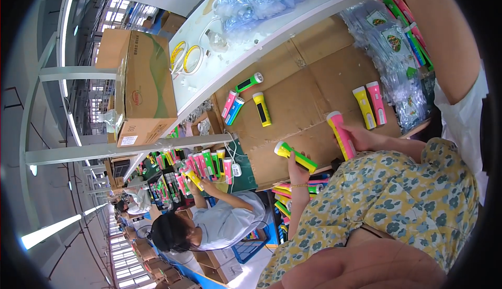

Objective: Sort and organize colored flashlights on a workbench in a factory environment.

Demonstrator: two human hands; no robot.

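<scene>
My left hand (297, 175) is closed around a yellow-and-green flashlight (300, 158) with a dark strip along its side; its white lens end points left. My right hand (363, 138) grips a pink flashlight (342, 136) near its lower end, its pale lens end tilted up and left. Both are held above the near edge of a cardboard-covered bench (293, 101). On the cardboard ahead lies a yellow flashlight (262, 110) with a black panel. Beside my right hand rest another yellow flashlight (364, 107) and a pink flashlight (376, 103).
Farther left lie a green flashlight (249, 82) and a blue flashlight (235, 111). Clear plastic bags (395, 54) line the right side, where a co-worker's arm (449, 38) reaches across. A white shelf (235, 54) runs behind. Another co-worker (225, 221) handles flashlights at left.
</scene>
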